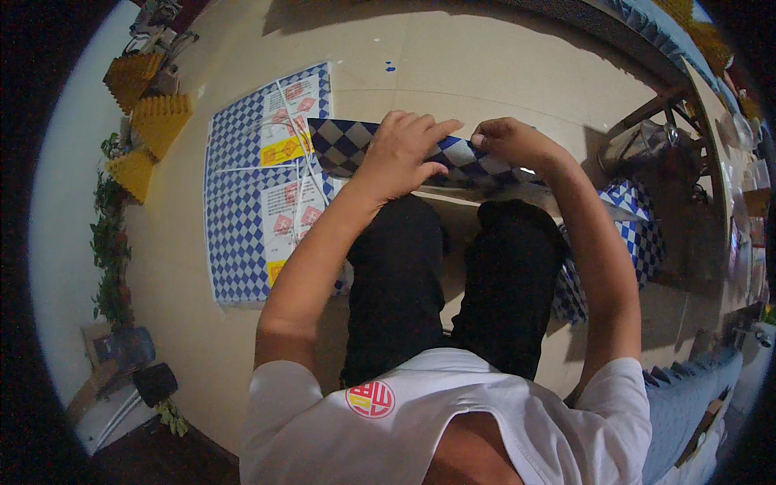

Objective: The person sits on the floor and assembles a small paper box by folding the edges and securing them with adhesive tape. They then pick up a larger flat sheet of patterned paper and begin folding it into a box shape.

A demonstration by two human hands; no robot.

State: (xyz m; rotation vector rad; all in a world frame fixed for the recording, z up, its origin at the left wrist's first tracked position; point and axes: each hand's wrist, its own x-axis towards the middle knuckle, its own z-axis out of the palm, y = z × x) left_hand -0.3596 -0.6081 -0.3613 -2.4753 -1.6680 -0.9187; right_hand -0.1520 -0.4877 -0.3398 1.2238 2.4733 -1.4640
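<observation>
At the far left, yellow foam blocks [158,121] are lying on the pale floor [453,73], and beside them a flat bundle of blue-and-white checkered sheets [242,202], tied with white string, is resting. Just to the right of it, the person is holding a checkered cardboard piece [343,145] above the knees, in front of the black trousers [396,283].

The left hand [402,153] is lying over the middle of the piece, its fingers closed down on the top edge. The right hand [513,141] is pinching the right end of it, the fingers pressed together on the fold.

The piece is looking light and thin, stiff along the flat panels but easy to bend at the creases. I think it is best taken at the edges, near a fold, since the printed face is probably a little slippery. At the right, more checkered pieces [638,234] are lying near a clear plastic bag [647,141].
</observation>
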